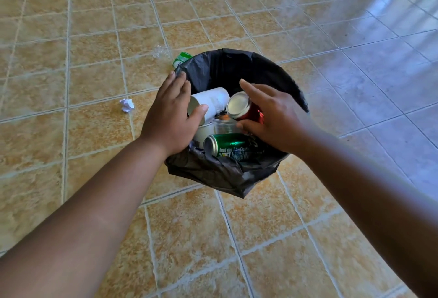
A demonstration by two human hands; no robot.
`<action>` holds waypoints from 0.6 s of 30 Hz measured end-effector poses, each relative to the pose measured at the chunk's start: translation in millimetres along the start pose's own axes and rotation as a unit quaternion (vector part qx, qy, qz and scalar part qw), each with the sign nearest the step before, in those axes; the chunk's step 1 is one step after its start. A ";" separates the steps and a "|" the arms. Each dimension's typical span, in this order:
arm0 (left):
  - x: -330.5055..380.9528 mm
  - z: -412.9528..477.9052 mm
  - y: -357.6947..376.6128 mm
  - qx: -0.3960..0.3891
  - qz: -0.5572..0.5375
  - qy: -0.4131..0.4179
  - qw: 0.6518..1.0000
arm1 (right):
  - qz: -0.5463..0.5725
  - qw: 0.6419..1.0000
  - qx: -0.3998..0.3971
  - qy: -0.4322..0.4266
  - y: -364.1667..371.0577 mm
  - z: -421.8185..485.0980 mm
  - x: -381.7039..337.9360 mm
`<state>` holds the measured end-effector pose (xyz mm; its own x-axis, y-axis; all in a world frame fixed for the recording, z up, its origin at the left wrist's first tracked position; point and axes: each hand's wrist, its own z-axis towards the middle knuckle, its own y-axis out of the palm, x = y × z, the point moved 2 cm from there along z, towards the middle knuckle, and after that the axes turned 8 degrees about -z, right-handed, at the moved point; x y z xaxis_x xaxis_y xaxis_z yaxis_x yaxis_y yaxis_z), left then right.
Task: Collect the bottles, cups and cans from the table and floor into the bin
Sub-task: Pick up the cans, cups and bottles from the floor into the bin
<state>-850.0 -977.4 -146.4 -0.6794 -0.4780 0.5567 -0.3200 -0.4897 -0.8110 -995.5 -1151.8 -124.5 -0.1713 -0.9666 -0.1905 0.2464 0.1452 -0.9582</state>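
The bin, centre of the frame, already holds a white cup, a red can and a green can; both grips are spread and hold nothing, the left hand and right hand above it, probably for releasing; another green can lies on the floor behind the rim, not yet collected.

I can't see all of the green can; the bin hides its bottom part.

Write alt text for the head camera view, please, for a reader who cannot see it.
Two bare hands, left hand and right hand, hover open over a black-lined bin holding a white cup, red can and green can. Crumpled paper lies on the tiled floor.
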 end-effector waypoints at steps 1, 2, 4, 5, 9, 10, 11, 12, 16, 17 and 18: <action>-0.1 0.1 0.0 0.001 -0.002 0.000 1.000 | 0.000 1.000 0.021 0.006 -2.6 0.9 2.2; -0.3 0.1 -0.1 0.003 -0.003 0.000 1.000 | 0.000 0.999 0.047 0.014 -5.7 2.1 6.1; -0.2 -0.1 0.0 0.004 -0.005 0.003 1.000 | 0.011 0.994 0.102 0.045 -12.6 3.8 18.6; 0.0 -0.2 -0.1 0.005 -0.006 0.004 1.000 | 0.021 0.990 0.123 0.062 -15.6 4.1 26.8; 0.3 -0.5 -0.2 0.011 -0.009 0.008 1.000 | 0.069 0.985 0.112 0.110 -13.3 -1.7 54.5; 0.0 -0.4 -0.2 0.012 -0.011 0.011 1.000 | 0.078 0.983 0.105 0.125 -9.7 -3.7 59.1; -0.5 -0.3 -0.2 0.013 -0.014 0.013 1.000 | 0.092 0.980 0.099 0.147 -5.5 -5.0 62.5; -0.7 -0.7 0.0 0.014 -0.020 0.015 1.000 | 0.114 0.974 0.093 0.175 -1.6 -5.6 64.9; -0.1 -0.5 1.0 0.022 -0.043 0.020 0.999 | 0.174 0.955 0.068 0.232 6.2 -3.7 65.3; 0.3 -0.2 1.0 0.023 -0.045 0.022 0.998 | 0.170 0.955 0.067 0.233 6.5 -3.6 64.9; 0.3 1.9 1.4 0.024 -0.048 0.023 0.998 | 0.167 0.956 0.069 0.231 6.5 -2.7 65.3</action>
<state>-849.4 -979.6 -147.0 -0.6776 -0.3929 0.6217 -0.3545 -0.5661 -0.7442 -1007.7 -1213.5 -143.8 -0.4562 -0.6696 -0.5862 0.4797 0.3698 -0.7957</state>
